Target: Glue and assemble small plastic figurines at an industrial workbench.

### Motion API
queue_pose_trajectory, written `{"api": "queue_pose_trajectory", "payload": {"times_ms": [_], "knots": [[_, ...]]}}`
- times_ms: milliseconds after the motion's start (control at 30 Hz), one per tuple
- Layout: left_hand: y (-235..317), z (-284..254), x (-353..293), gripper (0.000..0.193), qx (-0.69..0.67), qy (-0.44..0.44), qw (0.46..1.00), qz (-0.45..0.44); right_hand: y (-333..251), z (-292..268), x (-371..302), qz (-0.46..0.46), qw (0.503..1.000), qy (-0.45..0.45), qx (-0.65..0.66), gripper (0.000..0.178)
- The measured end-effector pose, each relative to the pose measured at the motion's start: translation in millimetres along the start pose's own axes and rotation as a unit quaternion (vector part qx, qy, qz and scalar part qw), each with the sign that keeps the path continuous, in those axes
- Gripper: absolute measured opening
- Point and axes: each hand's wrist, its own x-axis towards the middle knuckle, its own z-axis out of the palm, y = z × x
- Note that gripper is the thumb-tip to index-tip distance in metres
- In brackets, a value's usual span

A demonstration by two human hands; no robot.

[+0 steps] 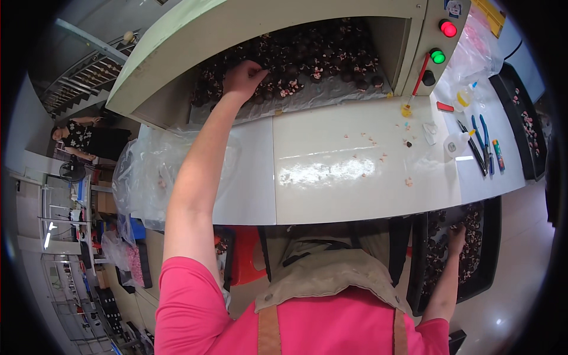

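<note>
My left hand [241, 80] reaches into the wide opening of a beige cabinet [195, 44], fingers pinched together just over a heap of dark round pieces [290, 71] with small pink bits. Whatever the pinch holds is too small to make out. These pieces lie on a translucent plastic sheet [260, 111]. Low at my right side, my right hand [455, 239] is down in a black tray [484, 284] of similar dark and pink pieces; its fingers are too small and partly hidden to read.
Pliers [485, 139], a squeeze bottle [455, 145] and a yellow glue pot [406, 110] stand at the table's right, by another black tray [512, 83]. Clear plastic bags [142, 177] hang over the left edge. A person [89, 139] is at far left.
</note>
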Motion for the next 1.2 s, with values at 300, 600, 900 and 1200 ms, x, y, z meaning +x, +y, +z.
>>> {"api": "queue_pose_trajectory", "payload": {"times_ms": [300,600,900,1200], "knots": [[-12,-2,-46,0.020,0.057,0.135,0.972,0.182,-26,0,-34,-0.055,0.997,0.053,-0.031,0.052],[-12,-7,-80,0.028,-0.023,0.118,0.979,0.165,-192,-64,-84,-0.012,0.946,0.109,0.305,0.024],[75,-12,-161,0.035,-0.541,-0.047,0.835,-0.092,-405,-75,-144,-0.332,0.867,-0.146,0.343,0.018],[131,-4,-292,0.039,-0.810,-0.253,0.481,-0.222,-472,-17,-160,-0.449,0.790,-0.255,0.331,0.057]]}}
